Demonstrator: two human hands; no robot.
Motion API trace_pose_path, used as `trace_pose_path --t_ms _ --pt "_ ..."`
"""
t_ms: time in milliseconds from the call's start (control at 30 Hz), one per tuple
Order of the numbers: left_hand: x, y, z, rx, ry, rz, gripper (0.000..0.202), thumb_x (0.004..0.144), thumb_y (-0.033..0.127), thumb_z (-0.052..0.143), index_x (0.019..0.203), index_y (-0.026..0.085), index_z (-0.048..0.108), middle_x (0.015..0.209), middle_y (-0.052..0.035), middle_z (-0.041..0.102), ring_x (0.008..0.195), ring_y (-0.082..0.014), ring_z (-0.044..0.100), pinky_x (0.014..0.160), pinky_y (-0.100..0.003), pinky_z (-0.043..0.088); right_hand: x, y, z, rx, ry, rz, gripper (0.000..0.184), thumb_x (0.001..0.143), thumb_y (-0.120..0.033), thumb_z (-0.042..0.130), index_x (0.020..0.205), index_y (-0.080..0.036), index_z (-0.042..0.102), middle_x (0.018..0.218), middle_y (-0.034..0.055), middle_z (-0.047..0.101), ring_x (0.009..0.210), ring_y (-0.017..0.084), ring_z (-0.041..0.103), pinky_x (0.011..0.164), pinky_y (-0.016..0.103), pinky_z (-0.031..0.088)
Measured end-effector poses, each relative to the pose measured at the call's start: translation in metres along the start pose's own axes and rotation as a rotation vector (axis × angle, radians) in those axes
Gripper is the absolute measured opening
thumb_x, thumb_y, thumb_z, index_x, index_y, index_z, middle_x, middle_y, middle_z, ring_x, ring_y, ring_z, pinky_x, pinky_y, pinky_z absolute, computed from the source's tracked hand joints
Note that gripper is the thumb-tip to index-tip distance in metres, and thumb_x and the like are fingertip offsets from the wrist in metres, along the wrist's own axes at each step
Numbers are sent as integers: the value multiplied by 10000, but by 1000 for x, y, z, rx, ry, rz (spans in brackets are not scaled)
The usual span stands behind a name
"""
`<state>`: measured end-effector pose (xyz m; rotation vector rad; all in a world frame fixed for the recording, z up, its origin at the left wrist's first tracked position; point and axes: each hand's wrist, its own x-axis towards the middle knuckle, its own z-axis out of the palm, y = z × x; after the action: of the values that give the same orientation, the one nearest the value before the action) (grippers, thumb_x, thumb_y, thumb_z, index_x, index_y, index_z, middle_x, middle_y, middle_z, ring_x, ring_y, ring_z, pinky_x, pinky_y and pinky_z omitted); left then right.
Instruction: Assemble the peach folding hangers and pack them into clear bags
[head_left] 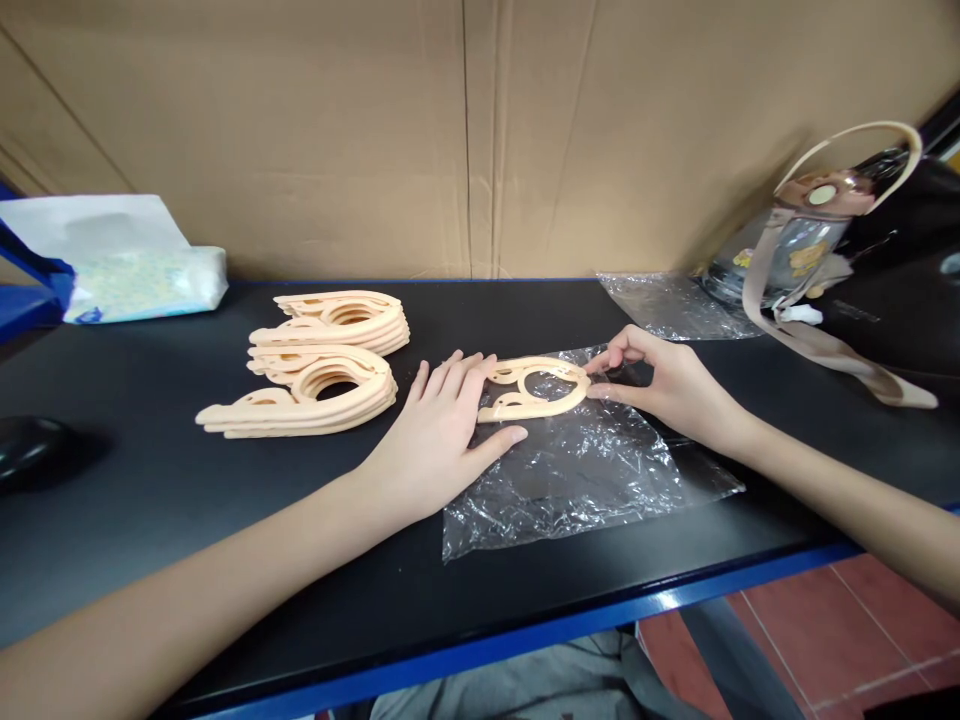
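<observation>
A beige plastic folding hanger (559,405), folded up, lies flat on or inside a clear plastic bag (555,490); I cannot tell which. My left hand (442,430) rests flat over the hanger's left end, with its fingers stretched out and its thumb apart on the bag. At the rounded right end, my right hand (664,385) pinches the hanger's edge between thumb and fingertips. Left of my hands are two stacks of similar folded hangers, a nearer stack (360,390) and a farther stack (375,315).
A tissue pack (150,285) stands at the back left, and a black mouse (30,450) is at the left edge. Another clear bag (667,305) lies at the back right beside a strapped water bottle (795,245) and a black bag (907,290). Cardboard (337,140) walls the back.
</observation>
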<state>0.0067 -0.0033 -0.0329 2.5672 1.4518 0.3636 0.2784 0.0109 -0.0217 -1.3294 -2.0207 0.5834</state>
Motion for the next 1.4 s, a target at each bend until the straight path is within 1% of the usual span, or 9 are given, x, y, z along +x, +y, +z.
trace_pose_path --t_ms 167,300,567,700,833,967,1100,1233,1400 --pt "1 1 0 2 -11 -3 721 958 577 464 1490 111 324 1577 -170 371 1502 -344 229 1210 -607 184 -3 -3 1 144 -87 18 354 816 -416 737 819 -253 423 1108 101 758 1053 277 706 919 464 537" --pt "1 1 0 4 -11 1 718 963 571 458 1490 102 324 1577 -159 374 1502 -347 225 1213 -608 177 -5 -3 1 189 -150 -11 321 837 -411 724 857 -249 448 1183 95 736 1129 268 681 978 466 522" --pt "-1 0 2 11 -9 4 735 969 593 418 1505 103 304 1594 -146 348 1509 -334 208 1216 -604 174 -6 -3 1 174 -171 -36 250 884 -350 650 878 -251 421 1212 98 721 1170 250 660 989 448 511" --pt "-2 2 -2 -4 -10 -9 716 988 592 359 1516 113 296 1615 -136 307 1521 -314 176 1225 -589 153 -4 3 -9 -61 -25 -48 151 900 -237 525 865 -262 380 1056 83 762 1034 256 700 917 472 509" --pt "-5 4 -9 -85 -64 -62 702 1003 572 299 1526 103 273 1626 -147 272 1526 -294 164 1227 -566 174 2 5 -27 -206 173 -66 102 895 -247 507 874 -269 410 953 75 749 949 263 695 886 467 504" --pt "-11 1 -9 -74 -68 -39 614 1007 461 348 1501 97 310 1617 -162 291 1522 -289 183 1229 -547 195 17 -16 -33 -297 171 -138 44 898 -282 525 926 -258 499 1025 88 727 1023 272 674 919 449 493" --pt "-14 -7 -4 -38 20 23 527 1011 375 367 1464 107 353 1569 -173 383 1490 -297 282 1204 -542 284 38 -54 -13 -358 80 -329 135 880 -275 541 1000 -225 577 1055 65 718 989 262 678 864 422 515" --pt "-13 -7 -4 -2 101 52 470 981 326 469 1391 97 441 1504 -184 457 1460 -314 332 1174 -504 354 61 -95 28 -389 -60 -558 183 924 -294 541 1071 -194 585 1110 67 689 1035 245 641 888 393 493" --pt "-16 1 -9 124 180 96 317 965 228 456 1191 93 634 1234 -202 658 1200 -391 580 982 -586 496 81 -133 79 -428 -178 -616 514 866 -570 629 1149 -146 563 1160 129 670 1033 299 610 880 432 473"
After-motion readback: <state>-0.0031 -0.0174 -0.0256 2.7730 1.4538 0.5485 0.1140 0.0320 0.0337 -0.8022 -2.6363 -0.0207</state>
